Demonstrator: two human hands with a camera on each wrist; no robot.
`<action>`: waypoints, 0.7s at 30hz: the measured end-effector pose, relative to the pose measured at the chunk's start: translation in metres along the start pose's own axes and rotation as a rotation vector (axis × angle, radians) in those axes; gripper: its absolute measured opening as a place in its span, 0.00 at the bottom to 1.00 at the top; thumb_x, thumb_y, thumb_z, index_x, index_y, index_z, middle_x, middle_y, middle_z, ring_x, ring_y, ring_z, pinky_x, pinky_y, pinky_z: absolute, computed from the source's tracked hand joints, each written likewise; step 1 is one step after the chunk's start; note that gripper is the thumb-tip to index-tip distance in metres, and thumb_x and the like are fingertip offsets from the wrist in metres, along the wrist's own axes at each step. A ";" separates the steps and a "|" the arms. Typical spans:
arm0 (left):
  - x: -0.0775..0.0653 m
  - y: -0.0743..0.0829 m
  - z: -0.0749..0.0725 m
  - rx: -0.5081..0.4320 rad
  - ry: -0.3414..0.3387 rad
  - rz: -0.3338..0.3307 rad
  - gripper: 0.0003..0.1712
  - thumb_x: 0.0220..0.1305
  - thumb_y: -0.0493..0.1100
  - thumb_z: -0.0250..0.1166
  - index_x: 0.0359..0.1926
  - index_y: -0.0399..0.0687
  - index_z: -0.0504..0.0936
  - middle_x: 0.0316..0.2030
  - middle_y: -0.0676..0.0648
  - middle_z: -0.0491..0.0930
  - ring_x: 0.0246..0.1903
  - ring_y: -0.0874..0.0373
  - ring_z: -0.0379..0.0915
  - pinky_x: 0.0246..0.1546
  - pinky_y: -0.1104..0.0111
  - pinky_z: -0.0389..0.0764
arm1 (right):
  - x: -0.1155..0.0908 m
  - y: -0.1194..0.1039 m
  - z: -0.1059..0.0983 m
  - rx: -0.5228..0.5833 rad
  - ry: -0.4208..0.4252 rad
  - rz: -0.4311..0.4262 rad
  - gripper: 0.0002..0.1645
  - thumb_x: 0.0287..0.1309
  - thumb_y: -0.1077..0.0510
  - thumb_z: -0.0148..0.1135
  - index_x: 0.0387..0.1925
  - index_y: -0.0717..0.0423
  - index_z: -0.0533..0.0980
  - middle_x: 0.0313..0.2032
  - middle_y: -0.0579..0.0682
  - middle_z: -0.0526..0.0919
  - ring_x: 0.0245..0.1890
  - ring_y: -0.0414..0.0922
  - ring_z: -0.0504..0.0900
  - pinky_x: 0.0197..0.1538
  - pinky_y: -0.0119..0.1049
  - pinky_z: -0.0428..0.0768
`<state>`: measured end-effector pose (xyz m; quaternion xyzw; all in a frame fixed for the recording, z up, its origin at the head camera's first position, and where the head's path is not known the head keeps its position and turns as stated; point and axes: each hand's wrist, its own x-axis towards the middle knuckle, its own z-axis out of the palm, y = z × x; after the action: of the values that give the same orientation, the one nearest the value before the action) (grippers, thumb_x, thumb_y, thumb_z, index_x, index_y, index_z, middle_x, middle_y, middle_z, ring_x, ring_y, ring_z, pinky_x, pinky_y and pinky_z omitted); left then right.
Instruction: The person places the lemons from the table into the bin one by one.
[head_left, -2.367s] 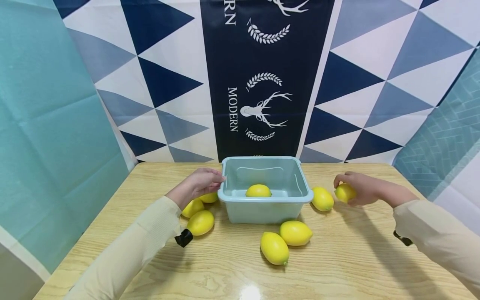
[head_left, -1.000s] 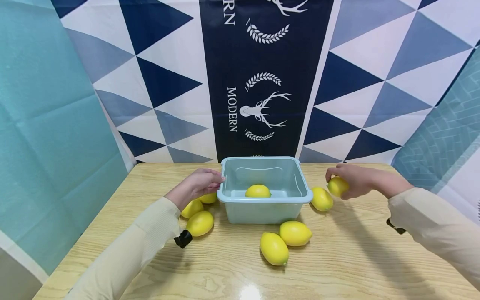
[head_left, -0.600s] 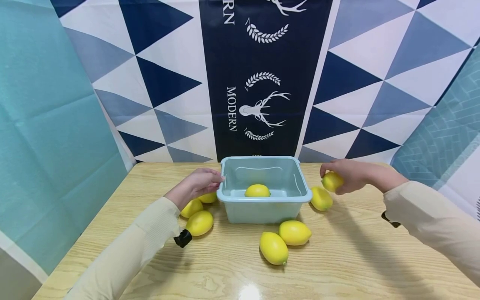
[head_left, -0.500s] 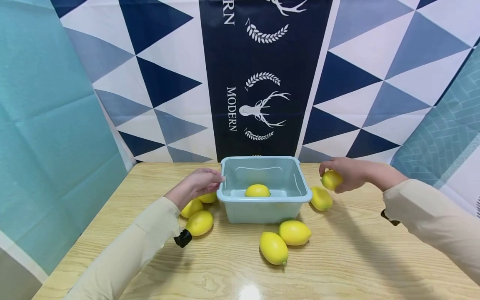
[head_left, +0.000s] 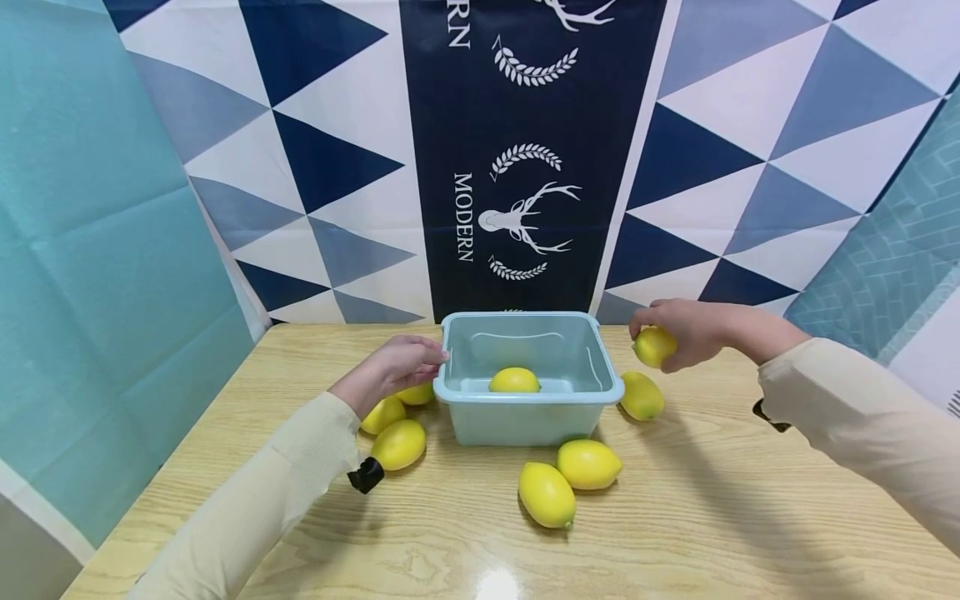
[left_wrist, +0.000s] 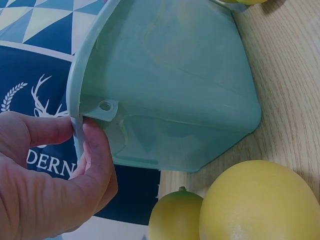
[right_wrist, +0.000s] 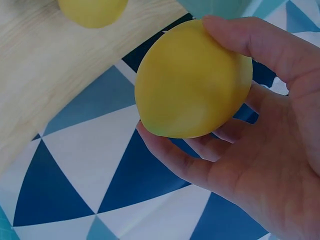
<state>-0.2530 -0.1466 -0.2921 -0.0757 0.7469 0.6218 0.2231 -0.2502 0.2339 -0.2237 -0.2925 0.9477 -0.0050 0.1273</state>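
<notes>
A light blue plastic bin [head_left: 528,422] stands on the wooden table with one lemon [head_left: 514,381] inside. At its left end my left hand [head_left: 401,364] pinches the rim between thumb and fingers, as the left wrist view [left_wrist: 65,170] also shows. To the right of the bin, my right hand [head_left: 688,333] grips a lemon [head_left: 654,347] raised above the table. In the right wrist view thumb and fingertips wrap around that lemon [right_wrist: 192,82]. Just below the raised fruit, another lemon [head_left: 641,397] lies beside the bin's right side.
Two lemons lie in front of the bin, a near one [head_left: 547,495] and one [head_left: 588,464] behind it. Several more, including a lemon [head_left: 399,445], are grouped under my left forearm. A patterned cloth wall [head_left: 532,167] rises directly behind the table [head_left: 637,542].
My right hand, holding its lemon, has moved left and upward toward the bin's right side. My left hand, the bin and the other lemons stay in place.
</notes>
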 end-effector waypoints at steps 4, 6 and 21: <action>-0.001 0.001 0.001 0.001 0.002 -0.004 0.23 0.67 0.38 0.59 0.61 0.37 0.70 0.48 0.44 0.75 0.40 0.58 0.75 0.57 0.67 0.79 | 0.002 -0.004 -0.006 -0.011 -0.004 -0.001 0.28 0.40 0.65 0.74 0.46 0.52 0.73 0.39 0.50 0.76 0.38 0.46 0.72 0.40 0.41 0.80; -0.001 0.001 0.001 0.002 0.004 -0.008 0.23 0.67 0.38 0.59 0.61 0.37 0.70 0.48 0.44 0.75 0.38 0.58 0.75 0.56 0.68 0.80 | 0.003 -0.007 -0.010 -0.015 -0.005 -0.008 0.28 0.40 0.64 0.74 0.46 0.52 0.74 0.39 0.50 0.76 0.38 0.46 0.72 0.41 0.41 0.80; -0.001 0.000 0.002 0.005 0.000 0.000 0.22 0.67 0.37 0.58 0.61 0.36 0.70 0.48 0.44 0.75 0.45 0.55 0.75 0.56 0.68 0.80 | 0.017 -0.033 -0.034 -0.049 -0.048 -0.030 0.28 0.42 0.63 0.73 0.48 0.53 0.74 0.41 0.49 0.78 0.39 0.46 0.72 0.42 0.40 0.79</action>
<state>-0.2518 -0.1450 -0.2924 -0.0751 0.7484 0.6200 0.2234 -0.2539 0.1949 -0.1917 -0.3095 0.9398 0.0231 0.1427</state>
